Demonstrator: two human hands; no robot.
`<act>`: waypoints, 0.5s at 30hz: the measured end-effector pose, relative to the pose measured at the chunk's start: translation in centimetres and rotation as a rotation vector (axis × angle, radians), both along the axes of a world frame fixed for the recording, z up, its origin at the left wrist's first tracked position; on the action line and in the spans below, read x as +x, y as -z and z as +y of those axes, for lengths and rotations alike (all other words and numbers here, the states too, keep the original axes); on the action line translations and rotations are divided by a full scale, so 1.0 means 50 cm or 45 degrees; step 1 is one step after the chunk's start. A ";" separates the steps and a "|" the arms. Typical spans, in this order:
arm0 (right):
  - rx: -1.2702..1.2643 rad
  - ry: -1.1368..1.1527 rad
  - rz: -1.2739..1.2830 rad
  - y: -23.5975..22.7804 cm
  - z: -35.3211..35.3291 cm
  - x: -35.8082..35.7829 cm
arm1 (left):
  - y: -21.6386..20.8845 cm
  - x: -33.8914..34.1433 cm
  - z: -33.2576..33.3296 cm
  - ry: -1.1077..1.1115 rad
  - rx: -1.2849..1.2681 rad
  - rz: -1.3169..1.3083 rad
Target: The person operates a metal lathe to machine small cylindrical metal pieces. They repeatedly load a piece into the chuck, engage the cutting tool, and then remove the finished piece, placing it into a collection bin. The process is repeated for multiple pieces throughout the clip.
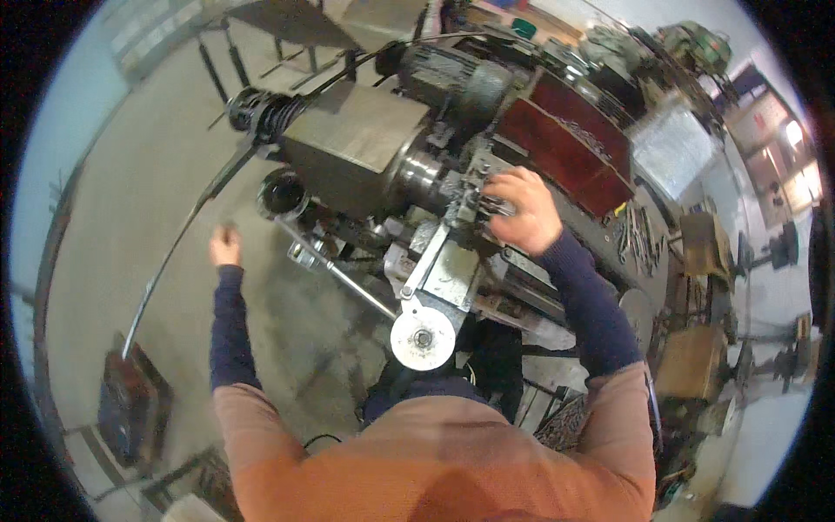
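A metal lathe stands in front of me, with a boxy headstock (pixel 355 130) and a shiny round chuck (pixel 419 177). My right hand (pixel 524 211) reaches over the tool post (pixel 470 204), its fingers curled on top of it just right of the chuck; the palm side is hidden. Below it, a slide leads toward me to a pale round dial handwheel (pixel 423 338). Out to the left, away from the machine, my left hand (pixel 226 246) is held up with the fingers curled in; whatever is between them is too small to tell.
A long thin rod (pixel 180 239) runs from the headstock's left side down to a dark red box (pixel 130 404) on the floor. A slanting lever bar (pixel 339 270) crosses in front. A red metal tray (pixel 565 143) sits behind the tool post, with several wrenches (pixel 639 239) to its right.
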State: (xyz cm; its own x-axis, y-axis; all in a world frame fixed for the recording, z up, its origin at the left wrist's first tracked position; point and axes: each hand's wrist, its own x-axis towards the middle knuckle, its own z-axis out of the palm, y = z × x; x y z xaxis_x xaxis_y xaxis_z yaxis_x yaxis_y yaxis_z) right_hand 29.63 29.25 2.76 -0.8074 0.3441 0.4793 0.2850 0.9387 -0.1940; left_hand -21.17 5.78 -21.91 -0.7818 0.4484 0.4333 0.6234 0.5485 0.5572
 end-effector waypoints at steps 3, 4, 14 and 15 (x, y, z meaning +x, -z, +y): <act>-0.056 0.234 -0.030 -0.021 -0.041 0.156 | 0.166 0.108 0.083 0.350 -0.610 -0.202; -0.083 0.358 -0.038 -0.019 -0.053 0.207 | 0.209 0.122 0.098 0.312 -0.691 -0.218; -0.525 1.528 -0.082 0.120 -0.146 0.769 | 0.125 0.110 0.144 0.305 -1.198 0.190; -0.551 1.627 -0.092 0.168 -0.154 0.872 | 0.104 0.109 0.140 0.354 -1.118 0.136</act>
